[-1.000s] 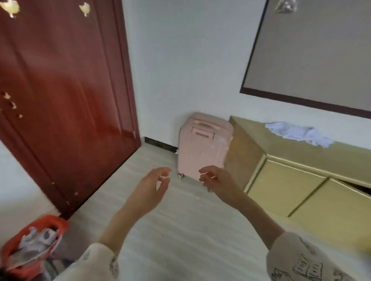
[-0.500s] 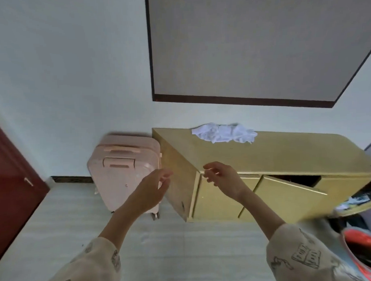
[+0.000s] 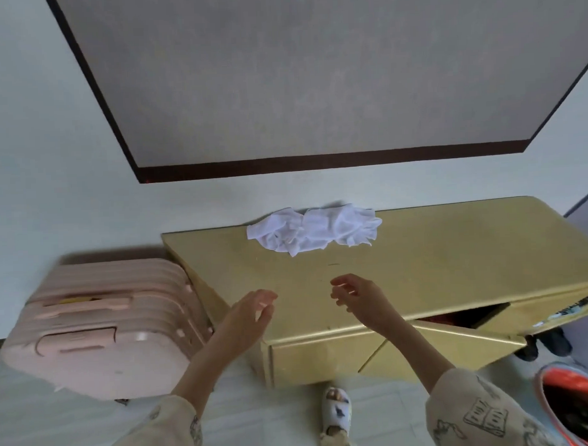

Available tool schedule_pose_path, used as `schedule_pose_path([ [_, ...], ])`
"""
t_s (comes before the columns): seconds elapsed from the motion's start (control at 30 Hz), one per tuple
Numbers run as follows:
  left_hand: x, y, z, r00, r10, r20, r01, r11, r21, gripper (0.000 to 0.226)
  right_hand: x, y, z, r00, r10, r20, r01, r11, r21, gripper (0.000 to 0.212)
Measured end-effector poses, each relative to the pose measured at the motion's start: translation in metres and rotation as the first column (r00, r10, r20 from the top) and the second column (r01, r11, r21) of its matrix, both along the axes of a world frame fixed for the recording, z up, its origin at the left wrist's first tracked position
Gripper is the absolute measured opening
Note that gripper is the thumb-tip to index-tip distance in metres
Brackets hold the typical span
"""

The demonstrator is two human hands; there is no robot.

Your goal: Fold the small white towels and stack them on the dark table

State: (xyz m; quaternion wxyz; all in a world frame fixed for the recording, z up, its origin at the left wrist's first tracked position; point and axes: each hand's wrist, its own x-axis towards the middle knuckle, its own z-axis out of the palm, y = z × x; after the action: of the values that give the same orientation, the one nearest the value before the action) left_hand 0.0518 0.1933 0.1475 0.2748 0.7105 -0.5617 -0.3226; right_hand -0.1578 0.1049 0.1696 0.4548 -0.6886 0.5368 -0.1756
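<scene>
A crumpled heap of small white towels (image 3: 314,231) lies at the back of a low yellow cabinet's top (image 3: 437,251), against the wall. My left hand (image 3: 249,312) hovers over the cabinet's front left corner, fingers loosely curved, holding nothing. My right hand (image 3: 357,297) hangs over the middle of the top with relaxed, slightly curled fingers, also holding nothing. Both hands are short of the towels. No dark table is in view.
A pink suitcase (image 3: 103,326) lies on the floor left of the cabinet. A cabinet door (image 3: 456,334) on the right front stands ajar. An orange basket (image 3: 579,403) is at the lower right. My slippered foot (image 3: 337,409) is on the pale floor.
The view has swung right from the red door to face the cabinet and come closer. Both hands stay raised and empty, now over the cabinet top.
</scene>
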Motion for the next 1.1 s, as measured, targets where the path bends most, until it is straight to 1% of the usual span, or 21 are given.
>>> schedule_pose_path([
  [0.17,-0.021,-0.113,-0.037,0.996,0.078,0.051,-0.084,0.99,0.111,0.031,-0.005,-0.125,-0.049,0.999,0.012,-0.052,-0.009,0.998,0.064,0.017],
  [0.3,-0.044,-0.19,-0.058,0.995,0.097,-0.013,-0.091,0.967,0.239,0.032,-0.017,-0.217,-0.076,0.985,-0.007,-0.175,0.025,0.995,0.101,0.025],
  [0.4,-0.055,-0.234,-0.069,0.989,0.139,-0.048,-0.119,0.948,0.296,0.03,-0.023,-0.276,-0.093,0.969,-0.053,-0.243,0.077,0.993,0.09,0.026],
  [0.5,-0.057,-0.266,-0.075,0.983,0.174,-0.063,-0.146,0.938,0.315,0.03,-0.021,-0.325,-0.114,0.945,-0.067,-0.322,0.086,0.995,0.047,0.028],
  [0.57,-0.056,-0.284,-0.078,0.98,0.189,-0.062,-0.16,0.934,0.32,0.031,-0.014,-0.353,-0.128,0.928,-0.084,-0.363,0.096,0.995,0.016,0.034],
  [0.67,-0.053,-0.303,-0.081,0.978,0.204,-0.035,-0.184,0.934,0.307,0.029,-0.003,-0.381,-0.143,0.885,0.004,-0.466,0.03,0.997,0.066,0.05],
  [0.7,-0.053,-0.308,-0.082,0.978,0.204,-0.033,-0.185,0.936,0.299,0.029,-0.001,-0.387,-0.148,0.866,0.038,-0.498,0.005,0.996,0.084,0.05],
  [0.77,-0.053,-0.318,-0.083,0.982,0.185,-0.036,-0.167,0.942,0.29,0.029,0.001,-0.393,-0.154,0.848,0.047,-0.527,-0.019,0.998,0.059,0.037],
  [0.8,-0.054,-0.323,-0.082,0.983,0.178,-0.041,-0.16,0.946,0.281,0.028,0.002,-0.392,-0.155,0.858,0.023,-0.513,-0.016,1.0,0.019,0.031],
  [0.87,-0.055,-0.335,-0.075,0.984,0.171,-0.039,-0.158,0.96,0.232,0.028,0.005,-0.388,-0.146,0.922,-0.005,-0.387,-0.018,0.998,-0.055,0.024],
  [0.93,-0.054,-0.353,-0.06,0.979,0.197,-0.042,-0.19,0.971,0.143,0.036,0.005,-0.381,-0.124,0.965,0.093,-0.246,-0.111,0.992,-0.058,0.019],
  [1.0,-0.051,-0.375,-0.042,0.98,0.184,-0.076,-0.181,0.982,0.047,0.049,0.003,-0.375,-0.094,0.944,0.254,-0.212,-0.279,0.955,-0.097,0.02],
  [1.07,-0.051,-0.391,-0.023,0.995,0.055,-0.081,-0.056,0.998,-0.014,0.058,-0.004,-0.369,-0.062,0.909,0.346,-0.235,-0.394,0.895,-0.209,0.024],
  [1.1,-0.053,-0.395,-0.014,0.996,-0.029,-0.079,0.028,0.999,-0.015,0.059,-0.007,-0.365,-0.045,0.899,0.365,-0.243,-0.423,0.869,-0.257,0.024],
])
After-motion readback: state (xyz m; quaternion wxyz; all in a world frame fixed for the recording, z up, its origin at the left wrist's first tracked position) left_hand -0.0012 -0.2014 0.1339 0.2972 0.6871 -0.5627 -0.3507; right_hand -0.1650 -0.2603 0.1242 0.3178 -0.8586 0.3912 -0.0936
